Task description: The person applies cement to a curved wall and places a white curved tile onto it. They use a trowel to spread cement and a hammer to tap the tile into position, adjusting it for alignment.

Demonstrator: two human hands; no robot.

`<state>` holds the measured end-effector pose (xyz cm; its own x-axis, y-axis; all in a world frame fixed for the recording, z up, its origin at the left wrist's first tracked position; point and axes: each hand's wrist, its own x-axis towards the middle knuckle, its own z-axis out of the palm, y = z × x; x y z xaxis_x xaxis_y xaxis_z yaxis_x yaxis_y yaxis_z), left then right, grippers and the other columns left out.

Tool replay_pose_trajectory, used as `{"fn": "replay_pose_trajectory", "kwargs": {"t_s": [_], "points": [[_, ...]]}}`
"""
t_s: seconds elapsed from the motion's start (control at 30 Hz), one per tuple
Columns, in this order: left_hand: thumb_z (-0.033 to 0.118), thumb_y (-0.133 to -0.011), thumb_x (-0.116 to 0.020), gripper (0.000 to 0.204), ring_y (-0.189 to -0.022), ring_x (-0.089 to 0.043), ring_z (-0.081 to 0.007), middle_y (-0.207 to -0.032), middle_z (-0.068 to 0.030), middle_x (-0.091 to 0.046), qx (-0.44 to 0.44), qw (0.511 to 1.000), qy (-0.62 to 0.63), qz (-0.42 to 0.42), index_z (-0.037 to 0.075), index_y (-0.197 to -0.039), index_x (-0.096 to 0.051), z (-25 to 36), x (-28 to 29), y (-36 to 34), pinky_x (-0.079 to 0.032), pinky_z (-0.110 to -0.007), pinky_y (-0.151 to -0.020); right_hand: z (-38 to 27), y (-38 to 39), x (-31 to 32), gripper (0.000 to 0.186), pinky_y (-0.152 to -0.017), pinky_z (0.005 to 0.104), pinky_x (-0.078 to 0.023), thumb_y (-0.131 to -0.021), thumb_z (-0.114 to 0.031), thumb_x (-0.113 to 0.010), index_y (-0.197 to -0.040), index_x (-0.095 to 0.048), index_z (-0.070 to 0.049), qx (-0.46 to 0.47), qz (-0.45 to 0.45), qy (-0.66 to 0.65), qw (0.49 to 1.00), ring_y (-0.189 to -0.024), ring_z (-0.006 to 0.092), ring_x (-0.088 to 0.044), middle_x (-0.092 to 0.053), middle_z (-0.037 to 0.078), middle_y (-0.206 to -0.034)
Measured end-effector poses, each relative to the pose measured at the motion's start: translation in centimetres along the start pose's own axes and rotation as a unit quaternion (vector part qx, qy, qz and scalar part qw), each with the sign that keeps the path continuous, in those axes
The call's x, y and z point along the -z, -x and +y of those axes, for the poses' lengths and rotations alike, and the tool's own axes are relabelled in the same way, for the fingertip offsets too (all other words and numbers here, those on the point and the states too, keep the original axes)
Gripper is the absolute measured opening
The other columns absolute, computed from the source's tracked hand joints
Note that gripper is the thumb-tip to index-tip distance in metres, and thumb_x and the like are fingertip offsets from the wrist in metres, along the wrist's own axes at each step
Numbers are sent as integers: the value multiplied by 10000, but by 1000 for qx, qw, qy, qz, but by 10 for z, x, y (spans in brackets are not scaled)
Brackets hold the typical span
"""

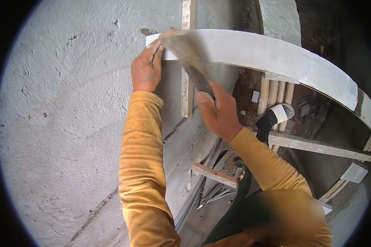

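Note:
A long white plank, bowed by the lens, runs from the rough grey wall across to the far right. At its left end, my left hand has its fingers pinched together at the plank's edge; whatever they may hold is too small to make out. My right hand is wrapped round the dark handle of a tool. Its broad, brownish head is smeared by motion, so its kind is unclear. The head overlaps the plank right beside my left fingertips; I cannot tell whether it touches.
A wooden batten stands against the wall behind the plank. Lower right, a foot in a white-strapped sandal rests over several bamboo poles. A wooden crosspiece spans below. A saw blade and metal strips lie lower down.

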<state>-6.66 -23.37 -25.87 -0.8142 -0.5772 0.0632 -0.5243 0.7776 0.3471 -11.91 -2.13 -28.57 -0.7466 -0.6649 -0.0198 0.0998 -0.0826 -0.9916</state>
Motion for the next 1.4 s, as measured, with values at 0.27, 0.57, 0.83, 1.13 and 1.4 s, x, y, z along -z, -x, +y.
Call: {"fn": "replay_pose_trajectory", "kwargs": {"t_s": [0.27, 0.57, 0.83, 1.13, 1.4], "points": [[172, -931, -619, 203, -936, -673, -346, -1023, -178, -692, -7, 1000, 14, 17, 40, -1063, -700, 4, 0, 0, -530, -361, -797, 3, -5, 4, 392, -620, 435, -482, -964, -380, -545, -1106, -547, -14, -70, -33, 33, 996, -735, 399, -625, -630, 213, -810], [165, -931, -614, 198, -946, -672, -340, -1026, -167, -695, 6, 1000, -7, 8, 51, -1068, -701, 2, 0, -1, -529, -364, -800, -1, -5, 8, 373, -705, 450, -492, -970, -379, -529, -1120, -551, -39, -105, -70, 46, 991, -778, 410, -626, -632, 211, -874], [176, -924, -619, 211, -985, -661, -339, -1066, -159, -689, 18, 1000, -1, -3, 77, -1092, -700, 1, 1, 0, -520, -362, -842, 6, -8, 6, 427, -691, 393, -516, -968, -395, -550, -1151, -544, -9, -134, -100, 100, 981, -739, 365, -650, -634, 197, -794], [175, -774, -744, 850, -1364, -408, -270, -1448, -140, -459, -139, 914, -321, -206, 190, -1497, -298, -13, 44, -40, -297, -428, -1128, 24, 35, 54, 447, -634, 325, -487, -973, -375, -562, -1170, -545, 26, -143, -49, 11, 988, -676, 217, -629, -614, 175, -758], [259, -696, -831, 925, -1352, -418, -209, -1419, -84, -498, -96, 879, -432, -179, 157, -1466, -330, -14, 7, -28, -218, -449, -1159, 38, 90, 105, 346, -659, 285, -468, -983, -266, -552, -1171, -556, 24, -153, -40, 32, 987, -682, 145, -559, -586, 108, -753]]}}
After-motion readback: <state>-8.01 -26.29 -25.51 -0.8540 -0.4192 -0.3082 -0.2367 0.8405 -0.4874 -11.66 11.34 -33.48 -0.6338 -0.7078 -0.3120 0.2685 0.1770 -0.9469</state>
